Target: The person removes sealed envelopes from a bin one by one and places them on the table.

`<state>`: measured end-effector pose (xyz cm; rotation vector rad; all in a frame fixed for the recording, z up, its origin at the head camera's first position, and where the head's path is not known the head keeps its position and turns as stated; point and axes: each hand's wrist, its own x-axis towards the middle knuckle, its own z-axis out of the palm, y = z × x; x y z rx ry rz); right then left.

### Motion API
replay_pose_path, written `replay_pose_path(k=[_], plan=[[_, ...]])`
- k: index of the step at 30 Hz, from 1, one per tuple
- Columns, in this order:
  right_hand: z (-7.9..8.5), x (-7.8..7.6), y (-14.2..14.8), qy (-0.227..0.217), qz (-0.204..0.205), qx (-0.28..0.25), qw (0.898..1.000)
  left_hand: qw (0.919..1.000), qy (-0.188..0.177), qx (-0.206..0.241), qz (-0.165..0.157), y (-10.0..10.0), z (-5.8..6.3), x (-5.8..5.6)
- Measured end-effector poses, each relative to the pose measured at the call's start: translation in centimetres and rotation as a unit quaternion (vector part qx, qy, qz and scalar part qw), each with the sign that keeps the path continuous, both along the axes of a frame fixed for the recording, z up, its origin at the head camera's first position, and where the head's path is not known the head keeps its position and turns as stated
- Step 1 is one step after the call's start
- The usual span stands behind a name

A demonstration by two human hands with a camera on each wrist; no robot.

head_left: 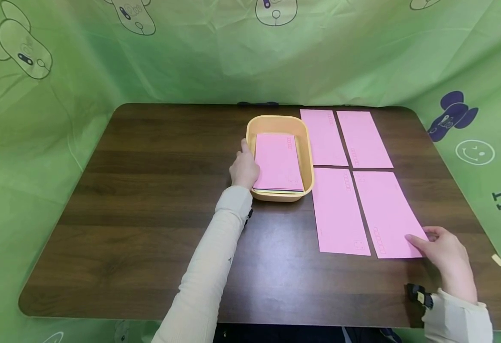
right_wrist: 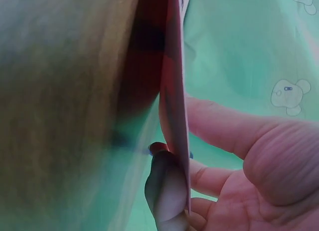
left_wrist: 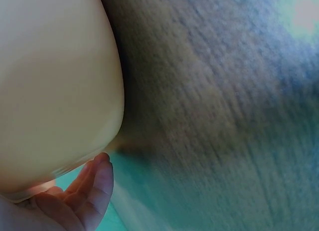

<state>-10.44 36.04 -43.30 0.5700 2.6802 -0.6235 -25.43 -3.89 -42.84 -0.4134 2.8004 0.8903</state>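
Three pink envelopes (head_left: 340,209) lie on the desk (head_left: 147,200), my right grip (head_left: 446,250) pinches the fourth envelope (head_left: 385,207) at near right, and my left grip (head_left: 244,168) holds the tray (head_left: 276,119), its stack (head_left: 276,162) not laid out.

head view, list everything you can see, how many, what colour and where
table: 1, dark brown, centre
tray: 1, yellow-orange, on the table
stacked envelopes: count unclear, pink on top with other-coloured edges below, in the tray
loose envelopes: 4, pink, two rows of two, right of the tray
backdrop: count unclear, green with animal and smiley prints, around the table
scrap: 1, pale, right table edge
wrist bands: 2, black, one per wrist
sleeves: 2, off-white, one per arm
left hand: 1, bare, gripping the tray's left side
right hand: 1, bare, pinching the near right envelope
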Motion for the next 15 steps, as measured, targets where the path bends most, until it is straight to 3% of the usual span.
replay_pose_path(k=[15], plan=[[-0.23, -0.24, 0.68, -0.037, 0.021, -0.001, 0.999, 1.0, 0.002, -0.001, -0.002, -0.06, 0.12, 0.11]])
